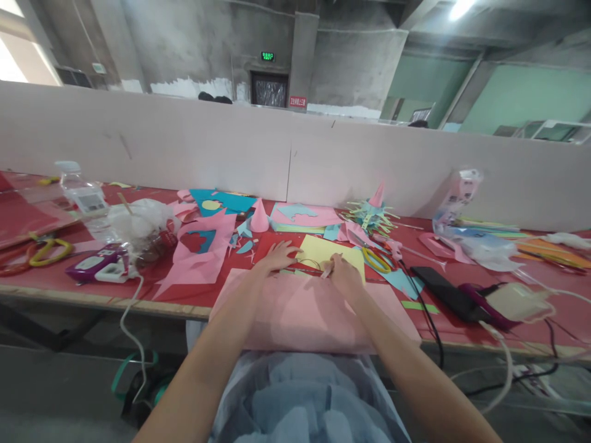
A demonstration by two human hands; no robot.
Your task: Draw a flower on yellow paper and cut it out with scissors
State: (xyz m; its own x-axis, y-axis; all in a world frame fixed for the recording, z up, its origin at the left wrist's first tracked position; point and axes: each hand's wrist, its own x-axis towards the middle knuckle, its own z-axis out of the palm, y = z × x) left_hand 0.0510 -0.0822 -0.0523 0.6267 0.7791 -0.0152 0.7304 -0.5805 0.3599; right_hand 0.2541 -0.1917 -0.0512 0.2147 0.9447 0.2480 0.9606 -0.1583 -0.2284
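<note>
My left hand (279,255) lies with fingers spread near the left edge of a yellow sheet (318,246). My right hand (339,271) has its fingers closed around a small whitish object (327,269) over that sheet; what it is cannot be made out. A thin dark curved line or strip shows between the hands. Both forearms reach across a large pink sheet (300,314) that hangs over the table's front edge. A pink paper cone (259,216) stands behind my left hand.
Yellow-handled scissors (376,261) lie right of the yellow sheet. A black phone (446,292) and cables are farther right. Cut pink paper (203,246), a purple device (98,263), a bottle (82,187) and more scissors (48,249) are left. A partition (207,147) stands behind.
</note>
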